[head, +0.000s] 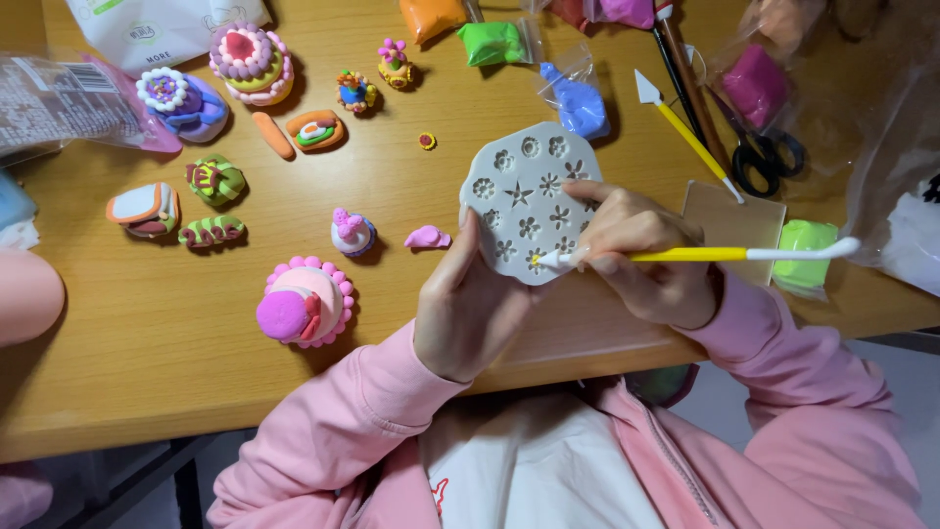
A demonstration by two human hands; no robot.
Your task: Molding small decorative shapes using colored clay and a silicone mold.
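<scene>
Grey silicone mould (pixel 529 201) is pinched upright over the worktop's (pixel 196 353) near edge in my left hand (pixel 468 306), right hand (pixel 641 257) fingers clamped on the yellow tool (pixel 685 255) poking a cavity, so a hard jab could tear the tiny flower or flip the mould.

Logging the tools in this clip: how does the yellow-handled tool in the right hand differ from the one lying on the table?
The held modelling tool lies nearly level in the right hand, its white tip on the grey flower mould; the spare tool lies slanted on the wooden table, untouched. The spare tool shows a flat pointed blade, whereas the held tool's free end is a curved scoop. Both have yellow shafts and white ends.
</scene>
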